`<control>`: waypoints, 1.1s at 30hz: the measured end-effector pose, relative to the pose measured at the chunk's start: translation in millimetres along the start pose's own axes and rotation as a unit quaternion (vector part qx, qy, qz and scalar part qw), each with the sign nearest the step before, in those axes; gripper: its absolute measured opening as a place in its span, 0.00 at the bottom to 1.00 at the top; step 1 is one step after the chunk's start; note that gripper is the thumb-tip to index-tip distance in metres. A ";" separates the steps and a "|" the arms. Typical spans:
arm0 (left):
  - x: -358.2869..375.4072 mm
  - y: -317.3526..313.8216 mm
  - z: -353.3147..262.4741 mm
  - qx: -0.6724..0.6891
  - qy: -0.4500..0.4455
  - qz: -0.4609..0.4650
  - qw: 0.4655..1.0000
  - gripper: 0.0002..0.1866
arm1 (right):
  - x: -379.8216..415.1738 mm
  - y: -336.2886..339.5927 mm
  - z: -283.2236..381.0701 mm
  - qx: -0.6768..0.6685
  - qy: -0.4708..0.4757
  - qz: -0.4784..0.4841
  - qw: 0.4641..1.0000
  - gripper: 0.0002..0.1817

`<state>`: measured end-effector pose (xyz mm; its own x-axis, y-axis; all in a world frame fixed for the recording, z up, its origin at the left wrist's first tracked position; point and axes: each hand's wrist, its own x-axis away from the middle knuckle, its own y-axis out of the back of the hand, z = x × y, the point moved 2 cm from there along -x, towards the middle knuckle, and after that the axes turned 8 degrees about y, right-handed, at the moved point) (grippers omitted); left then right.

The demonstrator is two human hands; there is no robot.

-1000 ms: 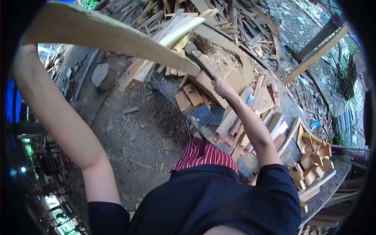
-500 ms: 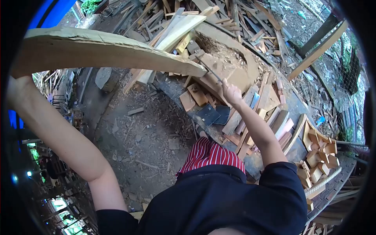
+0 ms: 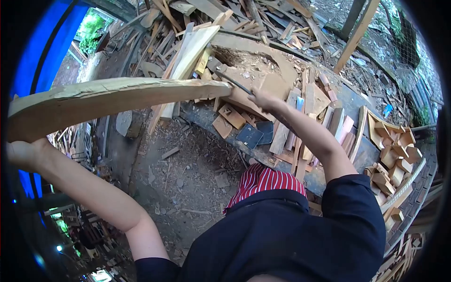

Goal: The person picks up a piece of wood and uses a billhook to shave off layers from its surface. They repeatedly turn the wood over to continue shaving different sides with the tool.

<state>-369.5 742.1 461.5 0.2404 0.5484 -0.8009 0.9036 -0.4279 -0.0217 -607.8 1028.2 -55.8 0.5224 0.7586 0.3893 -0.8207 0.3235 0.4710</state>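
Note:
A long, curved wooden plank [image 3: 117, 96] with a rough, splintered upper edge stretches from the far left to the workbench. My left hand [image 3: 27, 154] grips its broad near end from below, at the left edge of view, with the fingers mostly hidden. The plank's narrow far end overlaps a thick wooden block [image 3: 249, 101] on the bench. My right hand [image 3: 263, 100] is closed round a long, narrow, dark tool [image 3: 235, 82], whose shaft points up and left, just beyond the plank's end. I cannot tell what kind of tool it is.
The workbench [image 3: 347, 113] carries offcuts and dark flat pieces [image 3: 250, 136]. Small wooden brackets [image 3: 394, 155] are piled at right. Scrap wood [image 3: 263, 19] heaps up behind. Chips litter the ground [image 3: 188, 164]. A blue tarp [image 3: 44, 42] hangs at left.
My view has shifted. The plank's near end and my left hand sit lower in view. My right hand has moved left, and the tool lies at a flatter angle.

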 end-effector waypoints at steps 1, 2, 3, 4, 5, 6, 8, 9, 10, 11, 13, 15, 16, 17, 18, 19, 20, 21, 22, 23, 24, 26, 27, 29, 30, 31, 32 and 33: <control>3.5 -3.5 -3.4 -0.008 -0.010 -0.006 1.000 0.28 | 5.9 -10.6 -16.7 0.049 -0.008 -0.018 0.999 0.25; 19.8 -15.0 -9.5 -0.011 -0.004 -0.030 0.999 0.27 | 7.0 -26.8 -41.0 0.121 0.007 -0.079 0.989 0.28; 29.6 -19.6 -13.0 -0.017 0.001 -0.054 0.998 0.26 | 12.4 -36.5 -55.7 0.111 -0.006 -0.087 0.990 0.28; 29.4 -18.3 -13.3 -0.016 -0.003 -0.053 0.998 0.26 | 18.6 -40.9 -61.2 0.097 -0.004 -0.094 0.991 0.29; 28.3 -17.8 -12.9 -0.008 -0.004 -0.051 0.999 0.26 | 20.6 -47.5 -65.3 0.088 -0.019 -0.115 0.989 0.29; 25.7 -17.8 -12.9 0.001 -0.003 -0.048 0.999 0.26 | 25.6 -46.2 -61.0 0.077 -0.034 -0.136 0.987 0.29; 10.6 -7.7 -7.9 0.021 0.011 -0.031 0.999 0.25 | 46.4 -24.9 -14.1 0.069 -0.008 -0.129 0.989 0.28; 2.4 -5.1 -6.0 0.017 0.014 -0.021 1.000 0.25 | 56.8 -13.6 11.5 0.069 0.021 -0.119 0.990 0.27; 3.3 -10.7 -6.3 0.020 0.010 -0.021 1.000 0.25 | 60.9 -5.2 29.3 0.053 0.085 -0.128 0.987 0.25; 4.2 -16.2 -6.7 0.024 0.007 -0.022 0.999 0.25 | 65.0 2.7 47.3 0.038 0.149 -0.138 0.978 0.23; 0.5 -21.9 -5.0 0.025 0.012 -0.032 0.999 0.24 | 80.0 22.9 90.9 -0.021 0.250 -0.172 0.953 0.19; -3.0 -19.9 -3.1 0.017 0.012 -0.048 0.999 0.24 | 97.1 40.8 127.2 -0.003 0.301 -0.224 0.927 0.18; -3.7 -20.0 -0.9 0.016 0.014 -0.044 0.999 0.23 | 104.5 44.7 137.2 0.016 0.353 -0.275 0.894 0.16; -4.9 -19.0 -0.4 0.017 0.015 -0.038 0.999 0.23 | 108.0 43.4 138.1 0.016 0.355 -0.272 0.894 0.16; -6.3 -18.2 -0.2 0.021 0.015 -0.034 0.999 0.23 | 111.7 42.7 137.5 0.012 0.343 -0.281 0.896 0.15; -8.3 -16.9 -0.2 0.020 0.015 -0.030 0.999 0.23 | 115.0 40.5 136.3 0.005 0.333 -0.288 0.898 0.14; -10.9 -16.4 0.4 0.022 0.017 -0.022 0.999 0.22 | 108.9 26.9 119.5 0.028 0.268 -0.256 0.928 0.14; -15.9 -14.1 2.3 0.024 0.020 -0.016 0.999 0.22 | 97.8 6.2 91.3 0.054 0.202 -0.224 0.952 0.15; -22.5 -11.7 3.8 0.034 0.026 -0.006 0.999 0.22 | 83.5 -17.3 56.2 0.059 0.162 -0.198 0.965 0.16; -26.5 -10.6 5.3 0.040 0.029 -0.001 0.999 0.21 | 71.3 -31.5 35.8 0.062 0.122 -0.175 0.975 0.17; -30.7 -8.3 3.6 0.048 0.036 0.006 0.998 0.21 | 67.4 -25.7 42.4 0.062 0.131 -0.179 0.973 0.17; -16.3 -28.9 0.5 0.017 0.006 -0.023 1.000 0.19 | 76.2 -22.7 47.1 0.047 0.110 -0.157 0.980 0.20; -6.6 -40.0 -3.2 0.004 -0.005 -0.035 0.999 0.18 | 70.7 -21.0 41.8 0.034 0.132 -0.158 0.978 0.19; 10.2 -67.5 -22.8 0.007 -0.025 -0.032 0.999 0.22 | 80.1 8.9 63.7 0.011 0.172 -0.158 0.972 0.17; 23.5 -81.0 -33.7 -0.003 -0.035 -0.031 0.999 0.26 | 90.0 24.3 80.3 -0.013 0.209 -0.142 0.967 0.15; 40.0 -93.0 -41.8 -0.018 -0.036 -0.026 0.999 0.31 | 100.0 39.1 100.4 -0.015 0.242 -0.167 0.956 0.15; 55.8 -103.7 -47.1 -0.033 -0.034 -0.021 0.999 0.36 | 111.4 54.1 123.0 -0.016 0.270 -0.192 0.943 0.15; 67.8 -111.1 -50.2 -0.044 -0.034 -0.018 0.998 0.42 | 128.9 71.4 147.0 -0.009 0.296 -0.214 0.931 0.15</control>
<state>-435.8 862.9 439.6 0.1849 0.5117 -0.8390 0.9400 -0.3413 -0.0010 -565.1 1066.0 144.4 0.5871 0.7352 -0.3388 -0.5730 0.6730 0.4677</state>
